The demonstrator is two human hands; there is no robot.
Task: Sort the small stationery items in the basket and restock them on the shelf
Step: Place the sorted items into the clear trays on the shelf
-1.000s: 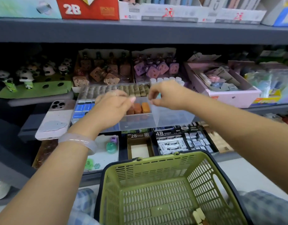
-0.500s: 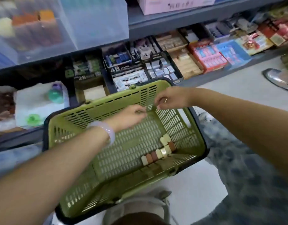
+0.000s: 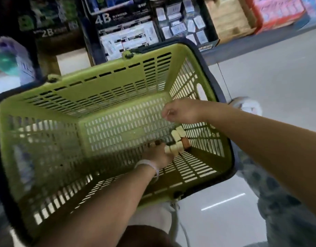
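Erasers (image 3: 177, 142): roughly seven clustered in one basket (image 3: 107, 82).

A single head-worn camera is looking steeply down from close above into the green basket (image 3: 46, 111), which is filling most of the picture. The shelf (image 3: 260, 45) is running along the top edge, facing the viewer, while the floor (image 3: 269, 82) is showing at right, and both forearms are entering from the bottom edge.
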